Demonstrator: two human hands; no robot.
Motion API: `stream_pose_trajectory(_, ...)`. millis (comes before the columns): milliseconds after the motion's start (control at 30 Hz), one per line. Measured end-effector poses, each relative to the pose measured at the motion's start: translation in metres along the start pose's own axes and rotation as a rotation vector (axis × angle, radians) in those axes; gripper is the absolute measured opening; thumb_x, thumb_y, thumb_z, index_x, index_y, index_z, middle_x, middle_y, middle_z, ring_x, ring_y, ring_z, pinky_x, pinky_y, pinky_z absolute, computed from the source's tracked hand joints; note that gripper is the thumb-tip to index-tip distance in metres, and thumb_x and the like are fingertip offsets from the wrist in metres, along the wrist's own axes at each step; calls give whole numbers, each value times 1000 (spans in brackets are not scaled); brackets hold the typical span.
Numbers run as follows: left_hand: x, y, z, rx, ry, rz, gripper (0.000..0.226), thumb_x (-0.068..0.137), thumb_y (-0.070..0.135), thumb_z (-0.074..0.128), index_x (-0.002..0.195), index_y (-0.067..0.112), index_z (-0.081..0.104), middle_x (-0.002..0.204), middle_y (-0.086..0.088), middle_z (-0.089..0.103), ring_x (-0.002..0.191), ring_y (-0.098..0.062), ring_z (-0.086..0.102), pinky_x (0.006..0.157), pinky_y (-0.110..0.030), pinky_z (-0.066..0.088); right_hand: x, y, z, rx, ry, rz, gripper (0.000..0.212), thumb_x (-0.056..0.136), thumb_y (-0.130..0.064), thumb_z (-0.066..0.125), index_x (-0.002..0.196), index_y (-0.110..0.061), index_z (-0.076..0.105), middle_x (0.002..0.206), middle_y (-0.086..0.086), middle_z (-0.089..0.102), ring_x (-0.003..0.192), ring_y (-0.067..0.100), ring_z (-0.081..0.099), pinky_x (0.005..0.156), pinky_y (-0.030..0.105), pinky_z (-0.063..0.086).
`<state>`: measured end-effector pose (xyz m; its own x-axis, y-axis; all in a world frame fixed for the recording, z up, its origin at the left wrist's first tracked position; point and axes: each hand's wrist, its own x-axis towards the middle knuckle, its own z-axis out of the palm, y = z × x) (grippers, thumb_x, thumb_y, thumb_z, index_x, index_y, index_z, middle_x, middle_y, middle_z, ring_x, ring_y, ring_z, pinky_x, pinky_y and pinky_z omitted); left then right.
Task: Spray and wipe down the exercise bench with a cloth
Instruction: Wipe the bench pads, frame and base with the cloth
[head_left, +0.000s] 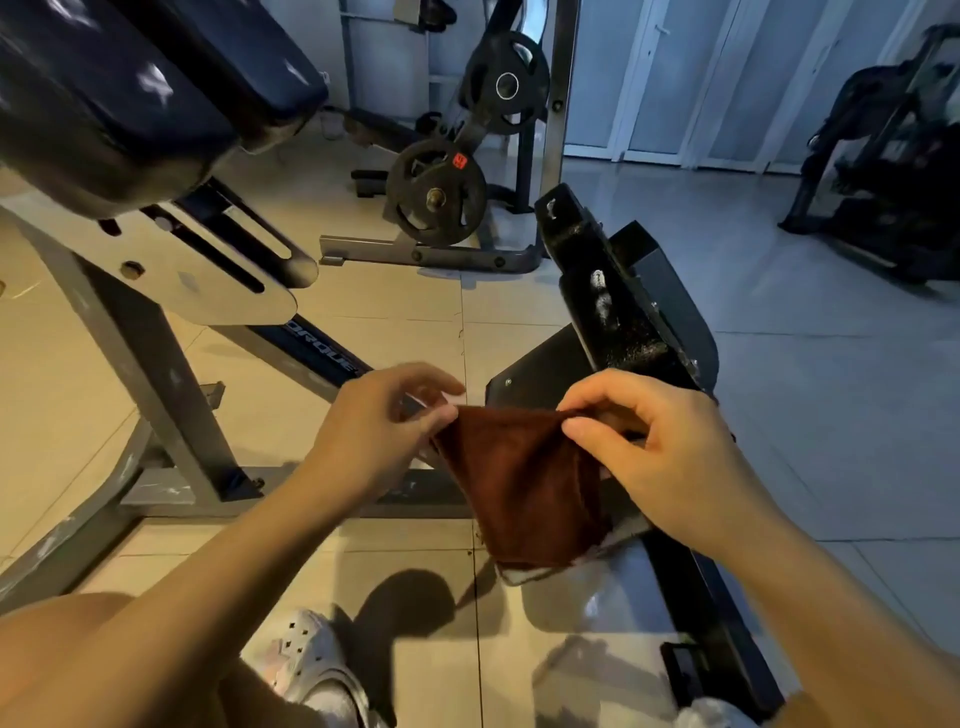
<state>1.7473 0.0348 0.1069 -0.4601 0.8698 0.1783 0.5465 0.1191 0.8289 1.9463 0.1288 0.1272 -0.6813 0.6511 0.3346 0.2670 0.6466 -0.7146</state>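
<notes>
Bare forearms reached in from bottom edge, white perforated clog (311, 660) on beige floor tile (395, 306) below them. Left hand (374, 421) pinched left top corner of dark red-brown terry cloth (524, 483), grip narrow, thumb and forefinger closed on fabric. Right hand (660, 447) pinched right top corner of same cloth, grip narrow, remaining fingers curled loosely. Cloth hung stretched between both hands, lower edge drooping free above floor, in front of black metal footplate (623, 312) with white scuffs. Dark blue padded bench cushion (130, 88) sat upper left on grey steel frame (156, 364), well apart from cloth. Black weight plates (436, 192) stood on grey rack behind. Dark machine (883, 171) at far right. No spray bottle seen.
</notes>
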Motion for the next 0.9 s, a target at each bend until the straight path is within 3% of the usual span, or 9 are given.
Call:
stream_pose_trajectory(133,49,22,33,-31,431,360,18,93,10,59,100,27,60,95,15,56,90,-2,56,80,-19,49,15,4,-8,29,191,-53,11,84,-28,63,94,-28,67,85,-16,68,83,2,67,70,22,59)
stream_pose_trajectory(267,106,55,89,-200,539,502,14,90,5,56,100,13,62,95,12,54,93,-4,52,81,-27,49,33,27,-24,-122,427,-132,13,86,-16,68,96,-23,67,89,-11,68,85,1,65,69,9,52)
stream_pose_trajectory(433,103,57,136,-449,441,282,31,87,11,68,99,31,48,101,12,48,97,-1,51,85,-18,45,36,51,-33,-244,404,-239,15,88,-28,60,99,-21,67,94,-12,65,90,1,61,75,4,48)
stream_pose_trajectory(533,95,53,137,-371,341,189,10,95,22,57,104,26,55,102,13,51,96,8,49,82,-10,42,38,52,-30,-229,388,-276,19,89,-27,57,101,-19,68,96,-14,63,89,-1,61,76,4,47)
stream_pose_trajectory(600,91,58,138,-385,210,109,17,101,31,44,115,28,53,115,12,51,101,15,47,87,-3,37,39,52,-27,-213,399,-292,20,90,-26,56,101,-16,69,96,-14,62,89,-2,60,77,5,47)
stream_pose_trajectory(667,91,68,133,-691,-1,-89,45,96,56,40,122,23,54,124,3,57,112,3,54,102,-21,41,38,53,-27,-227,397,-311,20,91,-24,55,101,-16,69,97,-12,64,92,-1,59,80,8,49)
stream_pose_trajectory(733,95,72,126,-959,-134,-238,73,77,76,48,125,22,57,119,-6,66,111,-19,63,99,-42,47,36,55,-28,-272,376,-336,20,91,-22,54,101,-15,70,97,-8,67,93,2,60,83,14,51)
stream_pose_trajectory(800,97,76,125,-928,-97,-201,69,74,67,63,125,20,57,115,-7,68,108,-25,65,97,-48,49,33,57,-29,-331,334,-358,21,92,-22,52,101,-15,70,97,-5,69,92,5,60,81,19,51)
stream_pose_trajectory(900,93,78,131,-874,96,-290,28,94,31,58,119,18,59,110,-9,67,102,-25,65,95,-46,50,31,55,-31,-392,279,-356,23,91,-26,51,102,-18,69,98,-7,68,92,5,61,80,22,54)
